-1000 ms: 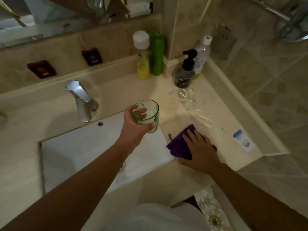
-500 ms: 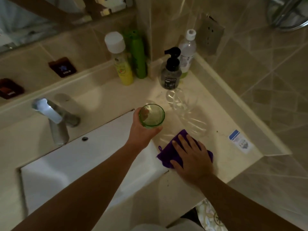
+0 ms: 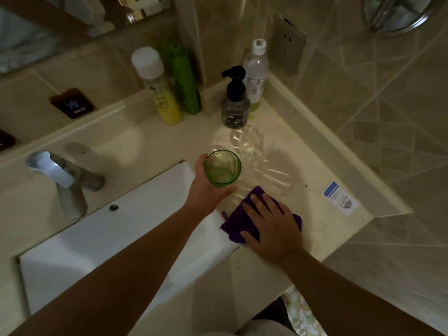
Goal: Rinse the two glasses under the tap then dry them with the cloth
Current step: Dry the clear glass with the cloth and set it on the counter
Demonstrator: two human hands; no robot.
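Left hand (image 3: 206,190) grips green glass (image 3: 222,169) upright at counter (image 3: 145,146) edge, at sink's (image 3: 121,238) 2 o'clock corner. Clear glass (image 3: 252,144) stands on counter at 1 o'clock of green glass, just beside. Right hand (image 3: 274,226) flat, fingers spread, pressing purple cloth (image 3: 234,225) at 5 o'clock of green glass. Tap (image 3: 63,180) at 9 o'clock.

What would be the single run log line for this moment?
left hand: holds green glass | right hand: flat on purple cloth | clear glass: on counter
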